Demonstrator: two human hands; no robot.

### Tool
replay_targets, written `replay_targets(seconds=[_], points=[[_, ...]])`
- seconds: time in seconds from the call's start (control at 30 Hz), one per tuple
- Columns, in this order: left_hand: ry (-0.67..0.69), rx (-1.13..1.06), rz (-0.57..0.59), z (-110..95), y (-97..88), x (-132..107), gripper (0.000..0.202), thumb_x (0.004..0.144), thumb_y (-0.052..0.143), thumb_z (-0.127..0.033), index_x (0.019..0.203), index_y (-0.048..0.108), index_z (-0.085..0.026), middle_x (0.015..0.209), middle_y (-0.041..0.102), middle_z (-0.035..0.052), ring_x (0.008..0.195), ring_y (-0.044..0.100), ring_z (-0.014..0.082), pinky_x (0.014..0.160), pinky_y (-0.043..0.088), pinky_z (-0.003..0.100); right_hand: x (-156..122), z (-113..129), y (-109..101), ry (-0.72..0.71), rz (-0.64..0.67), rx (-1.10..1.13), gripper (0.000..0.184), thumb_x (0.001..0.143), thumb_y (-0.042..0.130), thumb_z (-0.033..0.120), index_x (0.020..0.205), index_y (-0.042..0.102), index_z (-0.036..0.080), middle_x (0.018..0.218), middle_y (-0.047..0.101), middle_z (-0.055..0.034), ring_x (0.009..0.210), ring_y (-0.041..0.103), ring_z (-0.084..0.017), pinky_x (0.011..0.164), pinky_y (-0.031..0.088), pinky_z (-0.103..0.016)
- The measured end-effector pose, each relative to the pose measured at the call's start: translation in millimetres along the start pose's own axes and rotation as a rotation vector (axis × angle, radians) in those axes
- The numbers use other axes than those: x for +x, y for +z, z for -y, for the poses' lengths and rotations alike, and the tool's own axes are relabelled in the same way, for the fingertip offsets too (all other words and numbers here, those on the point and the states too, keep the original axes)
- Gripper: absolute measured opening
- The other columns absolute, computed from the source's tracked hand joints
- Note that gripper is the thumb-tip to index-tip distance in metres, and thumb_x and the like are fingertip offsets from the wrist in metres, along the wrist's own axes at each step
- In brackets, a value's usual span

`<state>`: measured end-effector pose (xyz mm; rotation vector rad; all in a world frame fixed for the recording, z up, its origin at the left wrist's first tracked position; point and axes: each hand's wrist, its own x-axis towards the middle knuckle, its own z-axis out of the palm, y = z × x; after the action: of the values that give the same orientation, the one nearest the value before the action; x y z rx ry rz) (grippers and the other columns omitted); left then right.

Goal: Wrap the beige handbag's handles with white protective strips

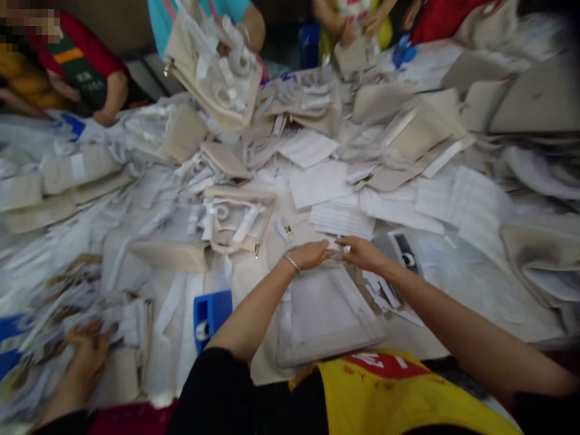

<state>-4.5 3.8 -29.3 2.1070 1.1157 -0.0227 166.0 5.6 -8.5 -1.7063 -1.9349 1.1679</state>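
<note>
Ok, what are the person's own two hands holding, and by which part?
The left hand and right hand seem to pinch the far edge of a clear plastic bag.

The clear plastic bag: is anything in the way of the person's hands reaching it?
Nothing visible is in the way. The left hand and right hand are already at the top edge of the clear plastic bag. The blue plastic box sits off to its left.
</note>
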Motion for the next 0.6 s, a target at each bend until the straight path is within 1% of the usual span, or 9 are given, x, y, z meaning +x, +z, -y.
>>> replay_targets(seconds=[0.07,0.1,0.13,0.2,0.23,0.3,0.4,0.5,0.6], points=[[0.018,0.088,0.024,17,13.0,10,0.034,0.082,0.03,-0.038,0.099,0.041,-0.011,0.09,0.057,0.011,0.083,0.053,0.0201,0.072,0.04,0.03,13,-8,17,-0.099,0.16,-0.143,0.018,0.06,0.064,0.014,0.077,0.061,0.013,0.072,0.06,-0.0015,0.057,0.051,-0.009,0.061,0.04,-0.023],[0.04,0.095,0.037,22,16.4,13,0.034,0.082,0.031,-0.039,0.098,0.041,-0.012,0.088,0.057,0.0105,0.081,0.053,0.0198,0.071,0.039,0.03,17,-10,21,-0.133,0.215,-0.205,0.014,0.059,0.063,0.013,0.073,0.061,0.013,0.064,0.06,-0.0004,0.051,0.05,-0.008,0.056,0.039,-0.022],[0.061,0.09,0.046,24,17.7,16,0.033,0.081,0.032,-0.039,0.097,0.042,-0.012,0.087,0.057,0.0101,0.08,0.053,0.0195,0.07,0.039,0.03,18,-12,22,-0.138,0.246,-0.237,0.011,0.061,0.061,0.014,0.072,0.06,0.013,0.056,0.058,0.001,0.046,0.049,-0.009,0.052,0.038,-0.021],[0.112,0.051,0.035,28,15.8,18,0.031,0.081,0.034,-0.038,0.095,0.043,-0.012,0.087,0.057,0.0091,0.079,0.052,0.0185,0.071,0.038,0.029,16,-13,23,-0.098,0.253,-0.216,0.008,0.064,0.058,0.017,0.071,0.058,0.014,0.046,0.054,0.0035,0.039,0.048,-0.009,0.044,0.037,-0.02],[0.15,0.009,0.015,30,13.7,17,0.03,0.08,0.036,-0.037,0.095,0.043,-0.013,0.089,0.056,0.0083,0.081,0.052,0.0177,0.072,0.038,0.028,14,-13,23,-0.079,0.23,-0.183,0.009,0.065,0.057,0.019,0.072,0.057,0.015,0.044,0.054,0.004,0.037,0.049,-0.009,0.042,0.037,-0.019],[0.237,-0.12,-0.019,38,9.5,15,0.028,0.08,0.038,-0.033,0.099,0.043,-0.013,0.094,0.054,0.0065,0.085,0.05,0.0152,0.075,0.037,0.025,10,-15,29,-0.042,0.141,-0.077,0.014,0.067,0.056,0.024,0.077,0.055,0.015,0.046,0.055,0.0035,0.038,0.051,-0.01,0.041,0.039,-0.019],[0.31,-0.324,-0.023,54,8.1,11,0.029,0.08,0.037,-0.03,0.104,0.041,-0.013,0.099,0.052,0.0049,0.089,0.048,0.0123,0.077,0.036,0.022,7,-20,48,0.002,0.012,0.098,0.026,0.067,0.056,0.035,0.083,0.053,0.014,0.048,0.057,0.0018,0.04,0.054,-0.013,0.042,0.043,-0.021],[0.277,-0.384,-0.051,62,13.4,8,0.035,0.079,0.039,-0.029,0.109,0.036,-0.011,0.102,0.051,0.0061,0.091,0.047,0.012,0.079,0.035,0.022,8,-25,73,0.052,-0.106,0.291,0.036,0.066,0.057,0.043,0.085,0.052,0.014,0.054,0.058,0.0003,0.045,0.056,-0.014,0.044,0.047,-0.024],[0.173,-0.272,-0.129,61,19.0,7,0.035,0.078,0.039,-0.022,0.111,0.034,-0.011,0.106,0.05,0.008,0.094,0.046,0.0126,0.081,0.035,0.023,5,-27,93,0.081,-0.2,0.426,0.04,0.065,0.056,0.046,0.089,0.05,0.015,0.06,0.059,-0.0004,0.049,0.057,-0.015,0.047,0.049,-0.026]])
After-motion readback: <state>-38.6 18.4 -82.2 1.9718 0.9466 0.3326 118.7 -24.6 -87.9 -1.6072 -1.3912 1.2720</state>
